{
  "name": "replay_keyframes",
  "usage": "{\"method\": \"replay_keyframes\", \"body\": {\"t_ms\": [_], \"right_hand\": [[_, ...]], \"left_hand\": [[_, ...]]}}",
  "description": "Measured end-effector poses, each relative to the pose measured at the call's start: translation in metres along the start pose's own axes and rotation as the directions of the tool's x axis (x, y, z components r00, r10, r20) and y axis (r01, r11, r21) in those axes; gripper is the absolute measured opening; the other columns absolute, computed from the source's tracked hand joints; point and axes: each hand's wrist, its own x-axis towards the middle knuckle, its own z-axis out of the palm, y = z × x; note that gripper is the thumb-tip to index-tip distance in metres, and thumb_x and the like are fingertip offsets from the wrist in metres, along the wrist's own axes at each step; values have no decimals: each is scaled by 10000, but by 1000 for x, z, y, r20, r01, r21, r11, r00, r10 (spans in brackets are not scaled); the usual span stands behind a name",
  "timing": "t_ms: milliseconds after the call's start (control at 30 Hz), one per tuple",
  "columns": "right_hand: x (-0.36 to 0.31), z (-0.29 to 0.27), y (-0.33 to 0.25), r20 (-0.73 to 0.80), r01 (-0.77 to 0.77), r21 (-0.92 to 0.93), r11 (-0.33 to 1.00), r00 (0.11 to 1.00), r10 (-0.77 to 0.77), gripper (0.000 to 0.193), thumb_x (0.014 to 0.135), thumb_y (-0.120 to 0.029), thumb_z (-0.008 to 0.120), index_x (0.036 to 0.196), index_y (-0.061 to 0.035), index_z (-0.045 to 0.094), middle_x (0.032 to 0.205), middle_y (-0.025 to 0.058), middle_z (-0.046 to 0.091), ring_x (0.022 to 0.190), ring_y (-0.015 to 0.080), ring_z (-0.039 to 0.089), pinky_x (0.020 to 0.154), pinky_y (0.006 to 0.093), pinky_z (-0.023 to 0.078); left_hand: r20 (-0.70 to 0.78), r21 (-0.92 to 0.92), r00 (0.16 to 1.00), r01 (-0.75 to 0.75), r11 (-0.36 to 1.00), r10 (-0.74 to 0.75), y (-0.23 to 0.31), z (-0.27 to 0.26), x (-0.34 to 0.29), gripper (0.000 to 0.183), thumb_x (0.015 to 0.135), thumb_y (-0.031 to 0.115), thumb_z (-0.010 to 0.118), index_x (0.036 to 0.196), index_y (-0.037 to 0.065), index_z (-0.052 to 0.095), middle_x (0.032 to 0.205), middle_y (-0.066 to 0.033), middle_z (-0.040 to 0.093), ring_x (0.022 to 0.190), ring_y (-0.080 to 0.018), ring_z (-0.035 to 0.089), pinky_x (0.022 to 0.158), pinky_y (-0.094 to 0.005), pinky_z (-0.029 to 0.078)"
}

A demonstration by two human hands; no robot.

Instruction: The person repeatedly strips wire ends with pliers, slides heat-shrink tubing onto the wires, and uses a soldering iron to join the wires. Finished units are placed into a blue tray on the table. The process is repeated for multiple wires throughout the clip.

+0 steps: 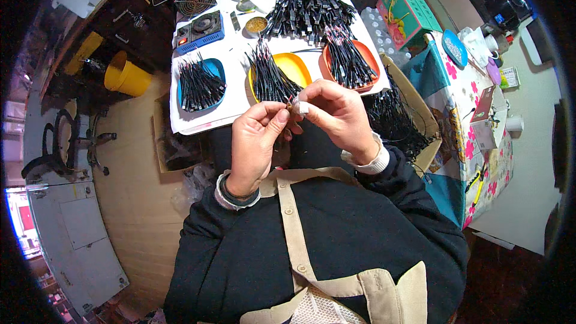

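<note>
Both hands meet above the lap — the left hand (255, 138) and right hand (336, 111) pinching a short black wire's bared tip (290, 105) between fingertips, just before the yellow plastic tray (297, 67) of like wires.

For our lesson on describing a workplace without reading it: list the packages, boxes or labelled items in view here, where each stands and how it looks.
Green carton: upper right beside the white work sheet, rectangular, green with a pink side and a picture on top.
Small dark red box: right, on the flowered tablecloth, upright and flat.
Brown cardboard box: right of the hands, open, holding black cables.
Small labelled pack: far right edge of the table, pale, print too small to tell.
</note>
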Motion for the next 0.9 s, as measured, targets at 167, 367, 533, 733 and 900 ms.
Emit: {"method": "replay_keyframes", "body": {"t_ms": [167,367,533,733,900], "right_hand": [[0,7,4,-13,-43,200,979,999,47,101,901,-86,651,949,-5,616,844,33,650,772,82,613,718,239,509],[3,11,7,252,-374,684,626,927,278,103,919,-137,618,970,-55,581,837,12,588,750,97,564,698,243,490],[2,0,-1,282,-337,460,822,933,224,163,930,-133,615,1054,-32,579,892,22,605,734,100,577,706,232,486],[6,-5,3,328,-270,466,843,937,119,170,925,-128,627,1041,-6,602,889,48,625,724,117,600,699,249,497],[0,-8,4,296,-420,510,751,905,306,172,908,-150,650,1007,-13,615,885,38,633,768,108,593,713,231,483]], "left_hand": [[1,-61,1000,8,998,-8,1,-1,-2,142,943,77,591,1033,-25,630,907,-109,696,697,-109,619,634,-207,492],[92,-244,989,137,960,-117,1,-4,-3,132,936,52,586,1032,-31,622,912,-137,687,692,-118,599,638,-213,496],[176,-325,955,287,901,-240,5,-9,-5,162,937,69,575,1058,-29,620,921,-146,678,765,-161,630,607,-222,471],[253,-351,932,337,874,-258,3,-11,-3,115,932,51,579,1008,-23,622,913,-174,682,648,-118,554,594,-206,459],[140,-138,986,109,984,-90,-3,-6,-4,130,925,37,600,1026,-39,633,910,-130,691,678,-96,577,610,-207,477]]}}
